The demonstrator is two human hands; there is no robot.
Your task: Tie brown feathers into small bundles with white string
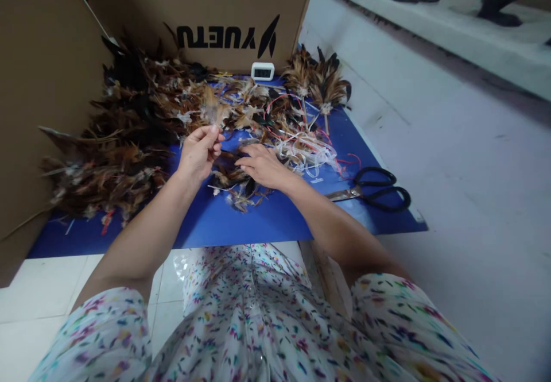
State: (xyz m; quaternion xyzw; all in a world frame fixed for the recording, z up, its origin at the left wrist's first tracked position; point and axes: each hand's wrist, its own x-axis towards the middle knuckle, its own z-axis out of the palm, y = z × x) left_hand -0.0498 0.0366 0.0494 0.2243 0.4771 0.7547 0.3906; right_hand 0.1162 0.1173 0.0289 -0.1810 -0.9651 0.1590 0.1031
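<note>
Between the thumb and fingers of my left hand (201,149) is a small tuft of pale brown feathers (214,108), held upright by its lower end. My right hand (264,166) lies palm down with its fingers stretched out over a small heap of dark and brown feathers (241,189) at the middle of the blue table (253,227). Its fingers partly cover that heap. A tangle of white and pink plastic strips (312,149) lies just right of my right hand. A large pile of brown and black feathers (129,118) spreads to the left and behind both hands.
Black-handled scissors (365,191) lie at the right near my forearm. Two feather bunches on sticks (327,89) rest at the back right. A small white digital clock (262,72) stands before a cardboard box (206,8). Another cardboard panel (38,83) rises at left. Beyond is a white wall (465,169).
</note>
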